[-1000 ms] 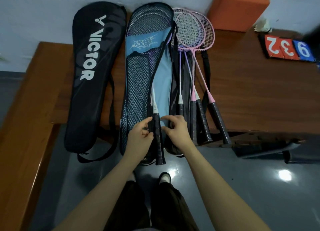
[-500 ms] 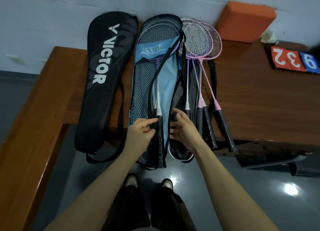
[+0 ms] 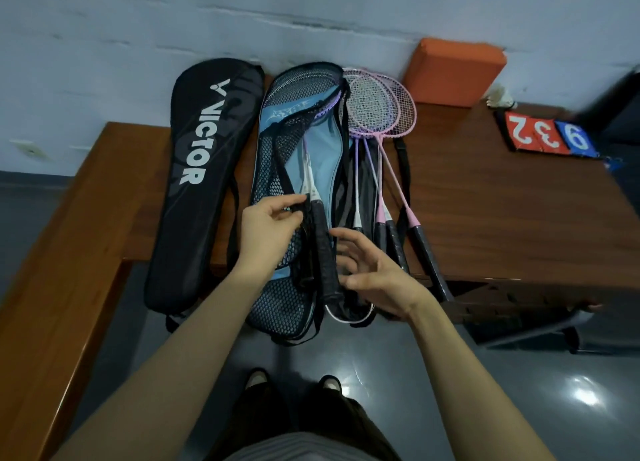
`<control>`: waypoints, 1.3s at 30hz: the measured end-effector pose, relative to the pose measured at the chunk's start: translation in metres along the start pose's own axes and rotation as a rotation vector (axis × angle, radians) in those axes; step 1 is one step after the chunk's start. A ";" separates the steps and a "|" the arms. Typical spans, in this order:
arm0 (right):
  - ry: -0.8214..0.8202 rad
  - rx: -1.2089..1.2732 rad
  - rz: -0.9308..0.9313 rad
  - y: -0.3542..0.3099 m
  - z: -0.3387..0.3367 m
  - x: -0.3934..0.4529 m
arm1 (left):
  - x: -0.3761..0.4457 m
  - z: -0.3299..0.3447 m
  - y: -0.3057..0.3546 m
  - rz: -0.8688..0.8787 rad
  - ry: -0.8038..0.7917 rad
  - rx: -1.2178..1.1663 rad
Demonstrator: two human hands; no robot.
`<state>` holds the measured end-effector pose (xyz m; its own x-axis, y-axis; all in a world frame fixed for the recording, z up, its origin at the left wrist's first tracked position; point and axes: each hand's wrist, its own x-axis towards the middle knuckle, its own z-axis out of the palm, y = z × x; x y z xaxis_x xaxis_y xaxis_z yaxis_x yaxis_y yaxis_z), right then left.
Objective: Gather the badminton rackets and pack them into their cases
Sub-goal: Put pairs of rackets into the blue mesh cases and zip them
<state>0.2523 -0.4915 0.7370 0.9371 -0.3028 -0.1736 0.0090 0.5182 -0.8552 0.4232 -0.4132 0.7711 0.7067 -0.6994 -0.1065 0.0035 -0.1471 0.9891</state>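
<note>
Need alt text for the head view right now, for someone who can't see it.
A person's left hand pinches the mesh edge of a blue case on a wooden table while the open right hand hovers beside a racket's black grip lying in it. Loose pink rackets lie right, a black VICTOR case left.

Wooden table (image 3: 502, 197), pale wall (image 3: 138, 28), glossy floor (image 3: 519, 391)

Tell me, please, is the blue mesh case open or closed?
Open: the blue mesh case has its flap peeled back, exposing a racket handle inside.
</note>
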 end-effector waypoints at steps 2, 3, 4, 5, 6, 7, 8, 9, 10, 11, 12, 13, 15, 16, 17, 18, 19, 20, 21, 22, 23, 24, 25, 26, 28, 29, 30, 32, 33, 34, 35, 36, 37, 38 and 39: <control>-0.061 -0.030 -0.006 -0.009 0.003 -0.006 | -0.001 0.002 0.011 0.018 -0.016 -0.007; -0.068 -0.056 -0.008 -0.014 0.004 -0.008 | -0.002 0.003 0.015 0.030 -0.027 -0.016; -0.061 -0.081 -0.013 -0.020 0.006 -0.010 | -0.003 0.004 0.020 0.044 -0.036 -0.024; -0.041 -0.098 -0.023 -0.023 0.007 -0.012 | -0.004 0.004 0.023 0.059 -0.045 -0.029; -0.010 -0.101 -0.039 -0.026 0.007 -0.013 | -0.005 0.003 0.026 0.073 -0.057 -0.033; 0.035 -0.099 -0.064 -0.027 0.007 -0.014 | -0.006 0.003 0.028 0.082 -0.072 -0.036; 0.094 -0.094 -0.096 -0.028 0.008 -0.014 | -0.008 0.002 0.030 0.085 -0.093 -0.039; 0.166 -0.091 -0.131 -0.028 0.009 -0.013 | -0.009 0.002 0.032 0.083 -0.114 -0.043; 0.248 -0.087 -0.164 -0.028 0.011 -0.011 | -0.011 0.002 0.034 0.080 -0.133 -0.044; 0.333 -0.084 -0.192 -0.028 0.012 -0.008 | -0.012 0.002 0.034 0.076 -0.149 -0.044; 0.409 -0.080 -0.216 -0.028 0.014 -0.006 | -0.013 0.003 0.035 0.074 -0.160 -0.043; 0.474 -0.089 -0.233 -0.027 0.016 -0.003 | -0.014 0.003 0.035 0.073 -0.166 -0.047; 0.564 -0.164 -0.246 -0.029 0.021 -0.001 | -0.016 0.003 0.037 0.059 -0.159 -0.068; 0.596 -0.210 -0.249 -0.029 0.025 -0.001 | -0.017 0.003 0.038 0.053 -0.151 -0.080; 0.627 -0.253 -0.259 -0.030 0.027 -0.002 | -0.017 0.003 0.039 0.052 -0.145 -0.088; 0.649 -0.287 -0.272 -0.030 0.030 -0.003 | -0.017 0.003 0.040 0.054 -0.140 -0.088; 0.650 -0.314 -0.283 -0.030 0.032 -0.005 | -0.018 0.003 0.042 0.057 -0.137 -0.088; 0.617 -0.325 -0.284 -0.030 0.034 -0.007 | -0.018 0.003 0.043 0.057 -0.133 -0.097; 0.563 -0.330 -0.279 -0.031 0.035 -0.009 | -0.019 0.003 0.046 0.055 -0.126 -0.117; 0.505 -0.327 -0.272 -0.032 0.037 -0.011 | -0.018 0.004 0.049 0.052 -0.116 -0.143; 0.459 -0.331 -0.267 -0.033 0.039 -0.011 | -0.017 0.004 0.051 0.048 -0.108 -0.167; 0.434 -0.347 -0.262 -0.035 0.041 -0.012 | -0.016 0.004 0.054 0.046 -0.104 -0.182; 0.429 -0.371 -0.268 -0.036 0.043 -0.012 | -0.015 0.004 0.055 0.047 -0.102 -0.186; 0.435 -0.384 -0.282 -0.036 0.046 -0.011 | -0.015 0.003 0.055 0.053 -0.099 -0.184; 0.472 -0.412 -0.305 -0.035 0.052 -0.010 | -0.016 0.003 0.054 0.070 -0.080 -0.171; 0.504 -0.441 -0.316 -0.032 0.053 -0.010 | -0.017 0.003 0.052 0.079 -0.068 -0.163; 0.539 -0.469 -0.331 -0.030 0.055 -0.009 | -0.018 0.003 0.051 0.083 -0.061 -0.160; 0.641 -0.484 -0.354 -0.026 0.057 -0.008 | -0.019 0.004 0.049 0.074 -0.060 -0.171; 0.686 -0.465 -0.368 -0.025 0.056 -0.008 | -0.019 0.005 0.048 0.067 -0.065 -0.177; 0.716 -0.453 -0.373 -0.025 0.055 -0.007 | -0.020 0.007 0.047 0.061 -0.070 -0.178; 0.725 -0.475 -0.365 -0.026 0.054 -0.007 | -0.021 0.008 0.047 0.055 -0.073 -0.178; 0.709 -0.529 -0.349 -0.027 0.052 -0.007 | -0.022 0.010 0.047 0.050 -0.076 -0.186; 0.667 -0.585 -0.330 -0.029 0.051 -0.008 | -0.022 0.012 0.048 0.047 -0.077 -0.195; 0.618 -0.606 -0.313 -0.031 0.050 -0.009 | -0.023 0.013 0.048 0.048 -0.075 -0.198; 0.594 -0.577 -0.301 -0.032 0.049 -0.010 | -0.024 0.014 0.049 0.050 -0.073 -0.198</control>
<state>0.2596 -0.4653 0.7899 0.5853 -0.8107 0.0107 -0.1020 -0.0867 -0.9910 0.3965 -0.4137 0.8203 0.6565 -0.7522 -0.0566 0.1133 0.0241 0.9933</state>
